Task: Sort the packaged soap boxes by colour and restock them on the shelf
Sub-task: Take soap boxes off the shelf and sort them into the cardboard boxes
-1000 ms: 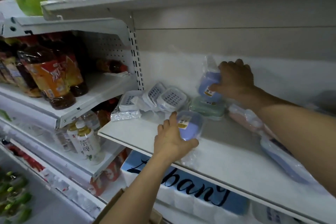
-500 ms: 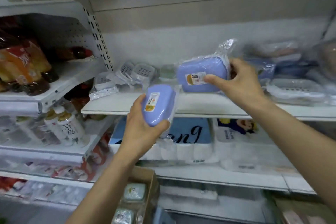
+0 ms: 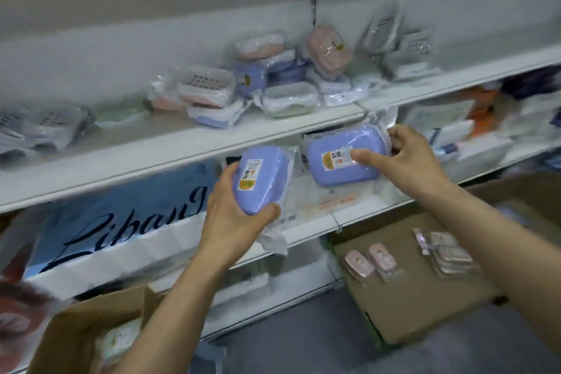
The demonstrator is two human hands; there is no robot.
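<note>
My left hand [image 3: 233,222] grips a blue soap box [image 3: 261,179] wrapped in clear plastic, label facing me, held in front of the lower shelf. My right hand [image 3: 406,158] holds a second blue soap box [image 3: 343,158] in plastic, thumb on its label, just below the edge of the white shelf [image 3: 182,146]. On that shelf lies a mixed heap of wrapped soap boxes: pink ones [image 3: 329,50], blue ones [image 3: 250,77], white ones [image 3: 288,97] and a pale green one [image 3: 121,112].
A blue and white pack lettered "Libang" [image 3: 121,228] fills the shelf below. An open cardboard box [image 3: 69,340] stands at the lower left. A flattened carton [image 3: 403,291] with small pink packets lies on the floor at the right.
Both hands have drawn their blue soap boxes down and away from the shelf, and the view has swung to the right, showing the mixed heap.
</note>
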